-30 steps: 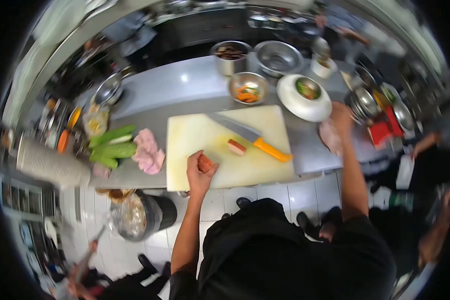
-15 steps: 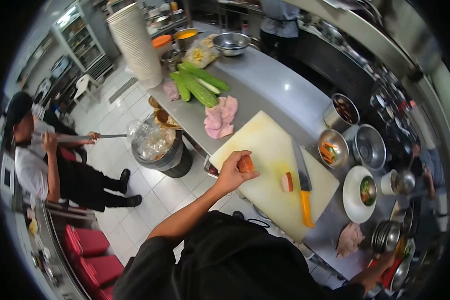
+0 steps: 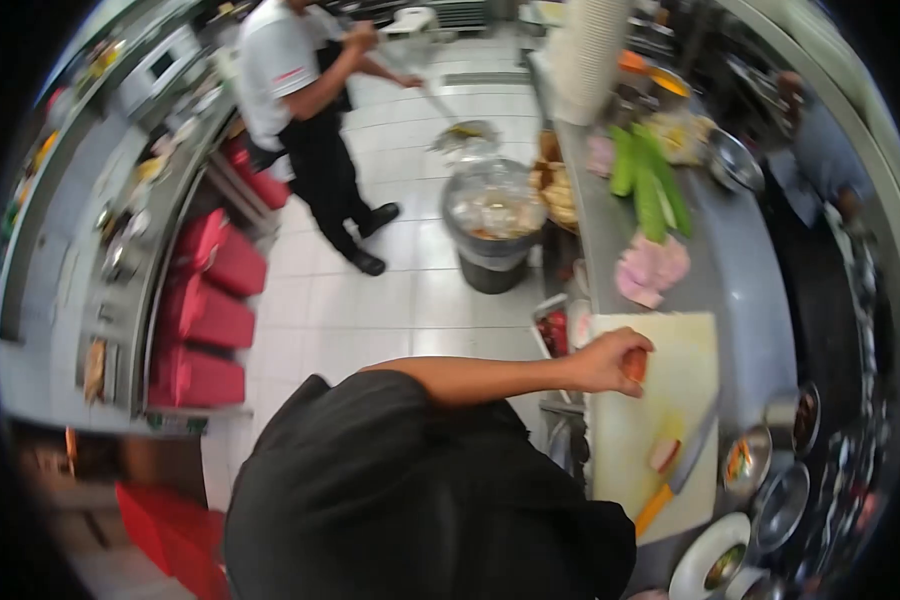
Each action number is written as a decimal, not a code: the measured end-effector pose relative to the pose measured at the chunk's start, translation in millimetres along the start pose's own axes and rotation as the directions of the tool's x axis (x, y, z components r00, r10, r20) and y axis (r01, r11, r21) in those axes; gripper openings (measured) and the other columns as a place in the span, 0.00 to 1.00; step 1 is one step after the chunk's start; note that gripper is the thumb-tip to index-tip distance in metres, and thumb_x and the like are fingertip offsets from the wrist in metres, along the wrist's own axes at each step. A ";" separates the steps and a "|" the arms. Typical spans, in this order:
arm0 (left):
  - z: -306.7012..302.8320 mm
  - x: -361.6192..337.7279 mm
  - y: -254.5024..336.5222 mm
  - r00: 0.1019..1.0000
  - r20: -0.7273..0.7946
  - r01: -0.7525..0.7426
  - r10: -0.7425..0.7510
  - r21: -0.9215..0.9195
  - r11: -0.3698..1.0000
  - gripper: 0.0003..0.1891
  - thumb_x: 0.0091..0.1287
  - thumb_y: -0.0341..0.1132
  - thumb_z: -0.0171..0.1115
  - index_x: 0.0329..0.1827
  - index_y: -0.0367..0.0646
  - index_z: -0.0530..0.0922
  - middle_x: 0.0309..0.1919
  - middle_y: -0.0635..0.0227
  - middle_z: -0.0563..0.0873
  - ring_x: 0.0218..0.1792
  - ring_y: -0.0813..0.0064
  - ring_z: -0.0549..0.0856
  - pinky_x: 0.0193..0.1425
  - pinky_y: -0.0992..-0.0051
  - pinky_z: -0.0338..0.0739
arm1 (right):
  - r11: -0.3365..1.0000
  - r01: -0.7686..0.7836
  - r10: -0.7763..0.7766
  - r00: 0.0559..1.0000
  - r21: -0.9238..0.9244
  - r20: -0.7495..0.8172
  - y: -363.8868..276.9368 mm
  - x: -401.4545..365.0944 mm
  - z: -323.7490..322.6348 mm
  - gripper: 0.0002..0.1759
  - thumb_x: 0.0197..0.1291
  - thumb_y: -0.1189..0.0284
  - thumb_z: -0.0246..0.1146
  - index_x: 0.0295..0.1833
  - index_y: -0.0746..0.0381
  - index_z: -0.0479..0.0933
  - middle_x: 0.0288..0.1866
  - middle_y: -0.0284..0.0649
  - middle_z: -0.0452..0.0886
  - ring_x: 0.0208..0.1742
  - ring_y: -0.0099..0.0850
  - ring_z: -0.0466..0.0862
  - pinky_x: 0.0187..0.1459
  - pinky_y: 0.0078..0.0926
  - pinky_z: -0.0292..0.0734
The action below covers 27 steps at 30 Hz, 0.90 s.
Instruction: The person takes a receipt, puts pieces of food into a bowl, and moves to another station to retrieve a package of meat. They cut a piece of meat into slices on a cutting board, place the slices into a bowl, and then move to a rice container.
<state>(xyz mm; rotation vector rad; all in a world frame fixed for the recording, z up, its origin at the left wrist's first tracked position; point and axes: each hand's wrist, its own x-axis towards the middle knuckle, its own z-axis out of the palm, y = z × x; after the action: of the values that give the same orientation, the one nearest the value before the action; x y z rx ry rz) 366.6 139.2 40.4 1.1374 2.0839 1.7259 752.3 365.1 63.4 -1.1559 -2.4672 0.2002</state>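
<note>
My left hand [image 3: 610, 361] is closed around a reddish-orange chunk of food [image 3: 635, 364], above the upper part of the white cutting board [image 3: 685, 345]. Lower on that board lies a smaller cut piece [image 3: 664, 455] with a reddish edge and a pale side. Beside it rests a large knife [image 3: 682, 475] with a yellow handle, its blade slanting up to the right. My right hand is out of sight beyond my black-clothed body.
Pink cloths [image 3: 653, 268] and long green vegetables [image 3: 650, 185] lie past the board. Metal bowls [image 3: 780, 505] and a white plate [image 3: 692, 572] stand at the right. A lined bin [image 3: 495, 225] is on the floor; a person [image 3: 315, 130] holds a long pole near it.
The view has swung left, so the board now sits further right. My left hand still holds the chunk; my right hand has left the view. The person's pole now reaches behind the bin.
</note>
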 end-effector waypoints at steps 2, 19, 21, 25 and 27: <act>-15.9 -5.5 12.0 0.992 0.037 0.125 -0.124 -0.042 0.991 0.36 0.45 0.42 0.80 0.58 0.39 0.76 0.49 0.56 0.79 0.52 0.58 0.79 0.59 0.66 0.74 | 0.980 0.122 -0.138 0.986 0.159 0.097 -70.7 11.8 29.8 0.23 0.61 0.68 0.59 0.61 0.63 0.75 0.55 0.50 0.81 0.54 0.48 0.82 0.53 0.44 0.77; -79.7 -59.5 34.8 0.977 -0.201 0.057 -0.076 -0.096 0.994 0.37 0.42 0.38 0.81 0.57 0.37 0.74 0.47 0.57 0.76 0.51 0.57 0.76 0.57 0.66 0.72 | 0.816 0.404 -0.519 0.826 0.413 0.219 -223.3 35.8 48.8 0.24 0.70 0.66 0.54 0.66 0.69 0.70 0.64 0.56 0.75 0.62 0.51 0.77 0.62 0.46 0.73; -88.5 -59.6 43.8 0.974 -0.228 -0.042 0.014 -0.119 0.992 0.38 0.42 0.38 0.81 0.58 0.37 0.73 0.46 0.57 0.75 0.51 0.56 0.76 0.57 0.65 0.72 | 0.816 0.422 -0.528 0.822 0.395 0.211 -220.0 41.1 32.4 0.25 0.71 0.66 0.54 0.67 0.70 0.70 0.64 0.57 0.74 0.63 0.51 0.77 0.64 0.46 0.73; -113.8 -54.2 80.1 0.974 -0.167 -0.176 0.154 -0.126 0.976 0.38 0.43 0.37 0.79 0.58 0.38 0.71 0.46 0.57 0.73 0.51 0.55 0.76 0.57 0.65 0.72 | 0.750 0.527 -0.627 0.760 0.400 0.174 -204.3 64.3 -27.2 0.25 0.73 0.66 0.52 0.68 0.72 0.69 0.66 0.58 0.73 0.65 0.52 0.76 0.66 0.46 0.72; -126.5 -56.0 117.2 0.971 -0.134 -0.218 0.198 -0.150 0.964 0.29 0.46 0.31 0.73 0.53 0.35 0.73 0.43 0.56 0.74 0.50 0.54 0.76 0.56 0.64 0.72 | 0.522 0.732 -0.834 0.545 0.438 0.084 -196.6 87.0 -62.3 0.25 0.74 0.66 0.52 0.69 0.72 0.68 0.67 0.59 0.72 0.65 0.52 0.75 0.67 0.46 0.71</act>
<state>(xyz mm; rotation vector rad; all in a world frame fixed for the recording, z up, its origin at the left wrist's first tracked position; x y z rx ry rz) 379.0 9.7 166.6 1.2716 1.8992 2.0662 590.2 301.7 204.2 0.2648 -2.7666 0.5352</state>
